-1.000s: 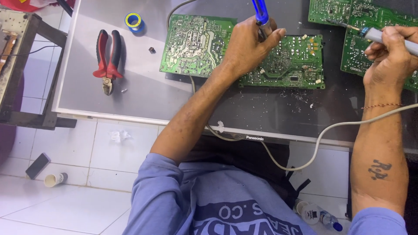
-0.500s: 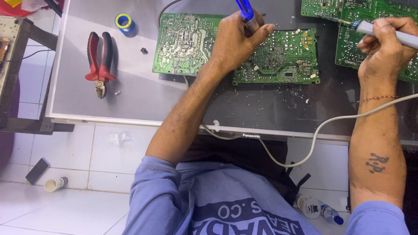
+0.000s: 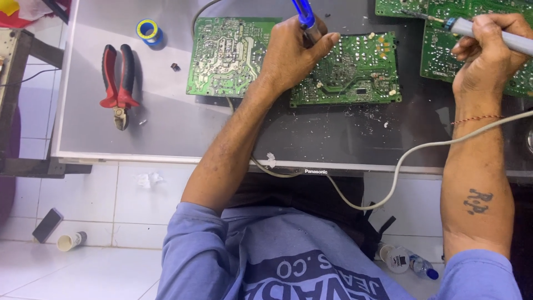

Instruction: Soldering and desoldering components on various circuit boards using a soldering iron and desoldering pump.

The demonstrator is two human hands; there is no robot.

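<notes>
Barely shifted, left hand (image 3: 294, 55) grips blue tool (image 3: 304, 14); right hand (image 3: 486, 50) grips soldering iron (image 3: 472, 30).

- A green circuit board (image 3: 355, 69) lies flat on the grey table (image 3: 166, 133), solder side up, with pale blobs near its right edge.
- A blue-handled tool (image 3: 304, 14) stands nearly upright over the board's top edge, its tip hidden.
- A soldering iron (image 3: 488, 36) with a grey handle lies tilted, its tip pointing left over another green board (image 3: 444, 61), its pale cord (image 3: 411, 161) trailing off the table's front edge.
</notes>
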